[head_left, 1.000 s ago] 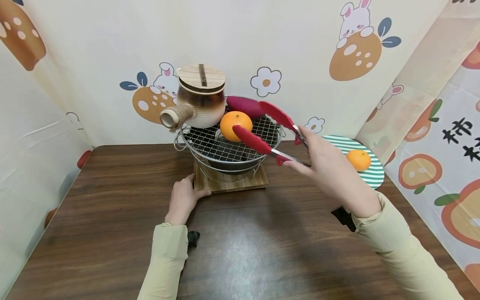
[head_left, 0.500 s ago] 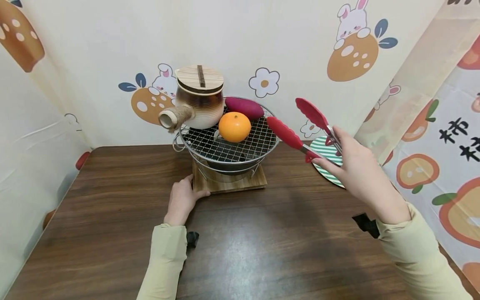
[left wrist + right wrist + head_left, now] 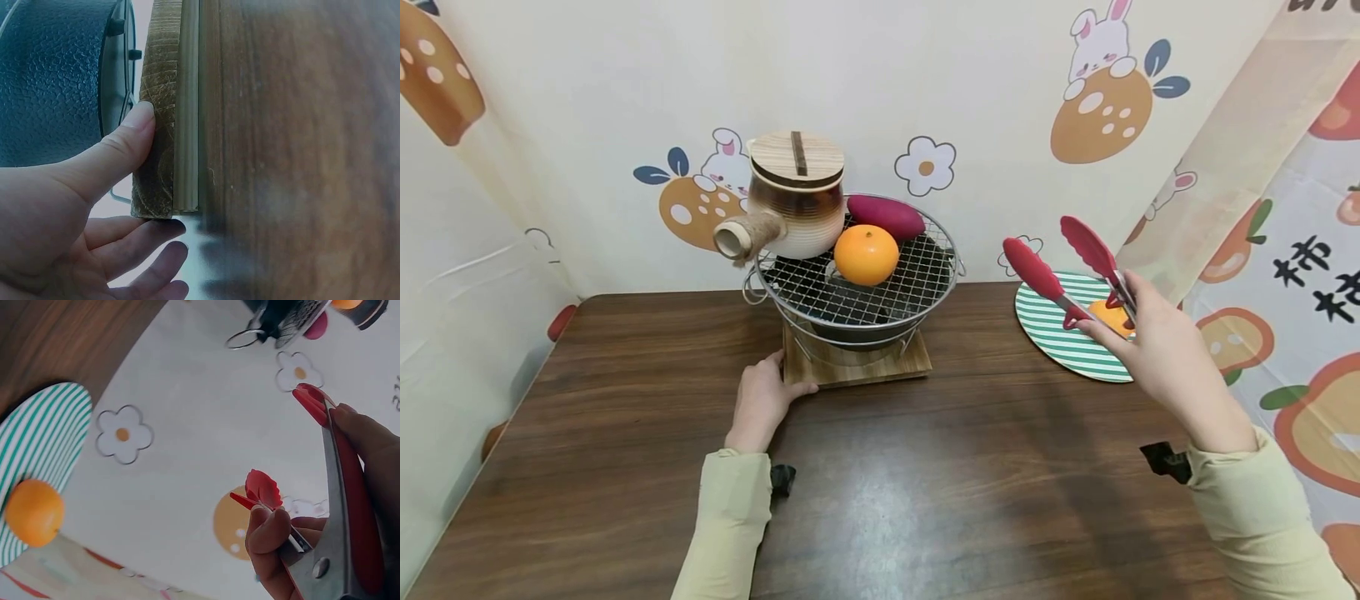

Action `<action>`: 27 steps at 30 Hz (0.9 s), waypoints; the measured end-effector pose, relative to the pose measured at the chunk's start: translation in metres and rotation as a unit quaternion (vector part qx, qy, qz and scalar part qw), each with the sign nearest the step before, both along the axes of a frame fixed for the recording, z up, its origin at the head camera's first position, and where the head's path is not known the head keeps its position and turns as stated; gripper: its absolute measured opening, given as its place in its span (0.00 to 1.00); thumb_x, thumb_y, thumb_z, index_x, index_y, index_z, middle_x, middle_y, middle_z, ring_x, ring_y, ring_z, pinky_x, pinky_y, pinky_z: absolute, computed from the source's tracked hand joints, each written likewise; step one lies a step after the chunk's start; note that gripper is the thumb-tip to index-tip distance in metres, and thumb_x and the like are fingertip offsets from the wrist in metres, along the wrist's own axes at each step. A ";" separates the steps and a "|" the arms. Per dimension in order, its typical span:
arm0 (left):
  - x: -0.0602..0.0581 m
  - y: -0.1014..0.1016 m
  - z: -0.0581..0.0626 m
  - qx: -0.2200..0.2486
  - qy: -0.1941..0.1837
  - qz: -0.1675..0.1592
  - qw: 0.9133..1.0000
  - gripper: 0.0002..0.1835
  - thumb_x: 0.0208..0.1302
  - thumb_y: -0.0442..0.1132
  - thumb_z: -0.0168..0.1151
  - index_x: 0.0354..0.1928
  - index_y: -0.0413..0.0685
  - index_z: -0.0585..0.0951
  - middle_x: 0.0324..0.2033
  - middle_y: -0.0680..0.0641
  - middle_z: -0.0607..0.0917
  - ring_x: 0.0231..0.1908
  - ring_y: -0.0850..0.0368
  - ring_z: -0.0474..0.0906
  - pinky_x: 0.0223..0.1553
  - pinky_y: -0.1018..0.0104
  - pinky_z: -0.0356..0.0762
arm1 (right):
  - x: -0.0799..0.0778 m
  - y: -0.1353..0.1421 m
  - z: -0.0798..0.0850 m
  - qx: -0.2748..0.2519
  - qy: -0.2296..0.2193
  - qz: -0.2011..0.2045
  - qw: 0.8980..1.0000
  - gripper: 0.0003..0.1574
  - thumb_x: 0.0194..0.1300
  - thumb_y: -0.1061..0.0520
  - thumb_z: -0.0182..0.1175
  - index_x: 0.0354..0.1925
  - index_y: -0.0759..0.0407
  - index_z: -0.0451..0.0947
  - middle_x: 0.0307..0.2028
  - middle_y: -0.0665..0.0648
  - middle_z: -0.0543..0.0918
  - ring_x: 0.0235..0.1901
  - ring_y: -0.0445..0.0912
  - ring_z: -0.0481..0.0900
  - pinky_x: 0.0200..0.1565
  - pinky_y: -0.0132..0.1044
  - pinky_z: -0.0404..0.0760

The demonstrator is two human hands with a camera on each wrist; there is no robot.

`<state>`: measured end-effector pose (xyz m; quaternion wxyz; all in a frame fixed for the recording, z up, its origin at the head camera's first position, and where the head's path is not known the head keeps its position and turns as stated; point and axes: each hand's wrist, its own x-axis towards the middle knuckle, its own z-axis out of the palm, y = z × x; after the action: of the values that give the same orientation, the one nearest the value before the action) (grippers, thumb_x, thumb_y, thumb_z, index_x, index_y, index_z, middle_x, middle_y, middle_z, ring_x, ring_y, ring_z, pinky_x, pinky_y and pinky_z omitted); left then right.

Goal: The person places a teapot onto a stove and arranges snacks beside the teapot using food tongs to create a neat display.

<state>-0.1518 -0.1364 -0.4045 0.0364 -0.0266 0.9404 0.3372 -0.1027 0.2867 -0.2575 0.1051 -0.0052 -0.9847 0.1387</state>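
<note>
My right hand (image 3: 1176, 367) grips a pair of red-tipped metal tongs (image 3: 1037, 268), whose arms stand apart with nothing between them. They hang near a green-and-white striped round mat (image 3: 1037, 321) that bears an orange (image 3: 1102, 314), partly hidden behind the tongs. In the right wrist view that orange (image 3: 34, 512) sits fully visible on the mat. My left hand (image 3: 763, 400) holds the front left corner of a wooden board (image 3: 868, 373), thumb on its edge. On the board stands a round grill (image 3: 880, 304) with a wire mesh, bearing another orange (image 3: 867, 255) and a purple sweet potato (image 3: 887, 217).
A lidded clay pot (image 3: 801, 208) with a rope-wrapped side handle occupies the grill's left part, its handle jutting forward left. Patterned cloth (image 3: 985, 100) hangs behind the brown table (image 3: 865, 500) and along both sides.
The tongs have drawn away from the orange on the grill and moved right with my right hand, toward the striped mat. My left hand stays at the board.
</note>
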 end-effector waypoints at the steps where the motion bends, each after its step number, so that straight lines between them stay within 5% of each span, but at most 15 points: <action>1: 0.000 0.000 0.000 0.000 0.000 0.001 1.000 0.45 0.54 0.48 0.72 0.66 0.28 0.66 0.56 0.26 0.77 0.53 0.35 0.78 0.54 0.46 0.77 | 0.000 0.003 -0.002 0.002 -0.002 -0.004 1.000 0.49 0.62 0.35 0.60 0.64 0.67 0.59 0.43 0.71 0.75 0.37 0.61 0.73 0.29 0.51 0.74; 7: 0.000 0.000 -0.002 -0.002 0.001 0.003 1.000 0.45 0.53 0.49 0.72 0.66 0.28 0.66 0.55 0.26 0.77 0.52 0.35 0.78 0.53 0.46 0.77 | -0.002 0.017 -0.011 0.003 -0.019 -0.022 1.000 0.50 0.61 0.34 0.61 0.63 0.70 0.60 0.37 0.70 0.74 0.33 0.58 0.70 0.24 0.39 0.68; 22: 0.000 0.000 -0.001 -0.003 0.007 0.002 1.000 0.44 0.53 0.48 0.73 0.65 0.27 0.67 0.57 0.26 0.76 0.55 0.34 0.76 0.54 0.46 0.76 | -0.003 0.050 -0.033 0.010 -0.055 -0.075 0.996 0.62 0.62 0.30 0.56 0.70 0.77 0.48 0.50 0.80 0.71 0.37 0.65 0.72 0.25 0.47 0.78; 27: 0.000 0.000 -0.001 -0.003 0.005 0.004 1.000 0.44 0.53 0.48 0.73 0.66 0.28 0.67 0.57 0.27 0.76 0.55 0.35 0.76 0.55 0.46 0.76 | -0.002 0.065 -0.043 0.011 -0.067 -0.090 0.994 0.62 0.62 0.30 0.55 0.69 0.78 0.49 0.41 0.77 0.74 0.31 0.60 0.72 0.21 0.39 0.71</action>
<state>-0.1518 -0.1362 -0.4053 0.0302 -0.0284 0.9414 0.3348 -0.1046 0.3517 -0.3001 0.0513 -0.1015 -0.9865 0.1177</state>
